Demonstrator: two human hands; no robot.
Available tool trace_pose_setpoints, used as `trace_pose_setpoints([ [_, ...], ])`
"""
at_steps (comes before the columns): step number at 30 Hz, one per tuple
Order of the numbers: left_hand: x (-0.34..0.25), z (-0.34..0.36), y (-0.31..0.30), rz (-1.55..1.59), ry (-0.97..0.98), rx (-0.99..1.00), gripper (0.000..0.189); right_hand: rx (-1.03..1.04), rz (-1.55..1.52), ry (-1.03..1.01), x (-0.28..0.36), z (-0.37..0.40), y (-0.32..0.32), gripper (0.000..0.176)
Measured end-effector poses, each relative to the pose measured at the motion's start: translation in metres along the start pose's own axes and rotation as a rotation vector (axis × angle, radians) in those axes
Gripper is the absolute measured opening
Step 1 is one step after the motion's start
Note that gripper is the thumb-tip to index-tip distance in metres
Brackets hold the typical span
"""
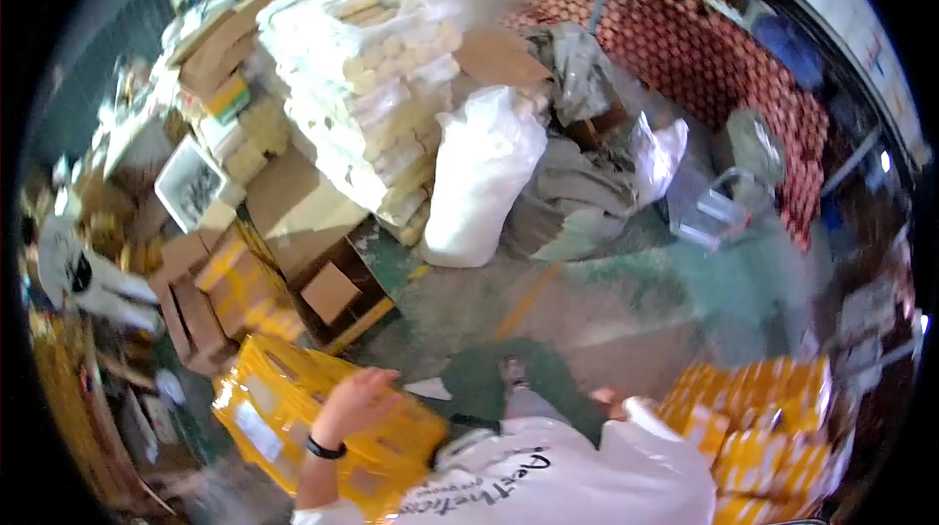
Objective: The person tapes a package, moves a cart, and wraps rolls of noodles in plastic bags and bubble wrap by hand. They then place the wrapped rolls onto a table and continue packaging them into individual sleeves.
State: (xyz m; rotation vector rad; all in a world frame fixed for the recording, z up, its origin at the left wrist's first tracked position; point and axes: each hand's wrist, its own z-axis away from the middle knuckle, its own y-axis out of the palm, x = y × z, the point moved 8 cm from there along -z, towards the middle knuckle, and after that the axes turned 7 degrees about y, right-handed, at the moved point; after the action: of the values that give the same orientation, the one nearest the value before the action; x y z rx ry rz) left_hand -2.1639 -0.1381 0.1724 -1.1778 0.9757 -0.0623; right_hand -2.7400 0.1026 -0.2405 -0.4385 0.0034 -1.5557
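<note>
My left hand, a dark band on its wrist, rests over the top of a yellow-taped box with a white label. Its fingers look stretched out rather than wrapped round anything. My right hand hangs beside my body, just past the white sleeve. Only a small, blurred part of it shows, so its fingers cannot be made out. A stack of yellow-and-white taped packages stands to the right of that hand.
Open cardboard boxes lie ahead on the left. A full white sack stands before a tall pile of plastic-wrapped bundles. Grey sacking and a metal-framed hand cart are farther right on the green floor.
</note>
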Motion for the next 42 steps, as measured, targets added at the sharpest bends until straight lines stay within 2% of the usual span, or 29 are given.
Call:
trace_pose_setpoints([
  [1,0.012,-0.011,0.010,-0.080,-0.065,-0.018,0.040,0.116,0.095,-0.074,0.049,-0.030,0.013,0.019],
  [3,0.014,-0.036,0.004,-0.254,-0.313,0.078,0.044,0.481,0.209,-0.354,0.154,-0.086,0.059,0.020],
  [4,0.020,-0.048,0.012,-0.157,-0.356,0.090,0.044,0.686,0.184,-0.492,0.205,-0.108,0.079,0.020],
  [5,0.032,-0.063,0.013,-0.077,-0.393,0.093,0.045,0.217,0.111,-0.212,0.269,-0.042,0.082,0.021],
  [6,0.046,-0.077,0.009,-0.010,-0.428,0.098,0.046,0.250,0.145,-0.276,0.320,-0.048,0.093,0.021],
  [9,0.061,-0.135,-0.027,0.048,-0.324,0.024,0.047,0.124,0.604,-0.574,0.466,-0.057,0.134,0.020],
  [11,0.090,-0.164,-0.050,-0.048,-0.309,-0.001,0.052,0.163,0.571,-0.699,0.556,-0.057,0.171,0.016],
  [12,0.110,-0.176,-0.057,-0.090,-0.310,-0.034,0.052,0.212,0.483,-0.708,0.598,-0.038,0.188,0.017],
  [13,0.131,-0.189,-0.066,-0.131,-0.306,-0.067,0.052,0.256,0.466,-0.798,0.639,-0.036,0.210,0.020],
  [15,0.168,-0.212,-0.080,-0.134,-0.373,-0.068,0.050,0.169,0.521,-1.005,0.709,-0.008,0.245,0.025],
  [17,0.200,-0.238,-0.091,-0.150,-0.439,-0.006,0.046,0.239,0.520,-0.980,0.759,0.057,0.277,0.028],
  [18,0.223,-0.253,-0.091,-0.133,-0.392,-0.014,0.045,0.351,0.448,-0.981,0.782,0.100,0.287,0.033],
  [19,0.234,-0.270,-0.099,-0.109,-0.377,0.016,0.045,0.470,0.441,-1.097,0.805,0.128,0.295,0.036],
  [21,0.260,-0.304,-0.115,-0.150,-0.332,-0.004,0.044,0.290,0.704,-1.432,0.862,0.181,0.298,0.041],
  [23,0.273,-0.339,-0.139,-0.246,-0.370,0.057,0.048,0.214,0.650,-1.422,0.923,0.221,0.290,0.046],
  [25,0.291,-0.369,-0.154,-0.376,-0.312,-0.115,0.043,0.101,0.619,-1.625,0.988,0.249,0.285,0.057],
  [27,0.306,-0.395,-0.166,-0.398,-0.312,-0.195,0.042,-0.109,0.595,-1.855,1.051,0.297,0.284,0.063],
  [28,0.301,-0.404,-0.179,-0.420,-0.359,-0.198,0.043,-0.126,0.557,-1.940,1.081,0.317,0.287,0.066],
  [31,0.310,-0.419,-0.184,-0.213,-0.380,-0.286,0.042,-0.110,0.371,-2.125,1.143,0.333,0.317,0.066],
  [33,0.336,-0.426,-0.164,0.075,-0.397,-0.310,0.042,-0.136,0.311,-2.158,1.159,0.327,0.337,0.061],
  [35,0.350,-0.431,-0.153,0.161,-0.510,-0.022,0.047,-0.242,0.333,-2.114,1.160,0.324,0.349,0.054],
  [37,0.365,-0.437,-0.160,0.224,-0.544,0.002,0.046,-0.234,0.314,-2.032,1.163,0.322,0.349,0.046],
  [38,0.367,-0.446,-0.179,0.341,-0.529,-0.098,0.039,-0.214,0.291,-2.005,1.168,0.322,0.347,0.043],
  [39,0.376,-0.454,-0.190,0.357,-0.468,-0.118,0.037,-0.194,0.262,-1.970,1.171,0.319,0.346,0.041],
  [41,0.354,-0.489,-0.260,0.089,-0.326,-0.126,0.036,-0.181,0.236,-1.956,1.176,0.316,0.345,0.036],
  [42,0.348,-0.503,-0.299,-0.026,-0.208,-0.271,0.035,-0.312,0.182,-2.019,1.173,0.319,0.343,0.035],
])
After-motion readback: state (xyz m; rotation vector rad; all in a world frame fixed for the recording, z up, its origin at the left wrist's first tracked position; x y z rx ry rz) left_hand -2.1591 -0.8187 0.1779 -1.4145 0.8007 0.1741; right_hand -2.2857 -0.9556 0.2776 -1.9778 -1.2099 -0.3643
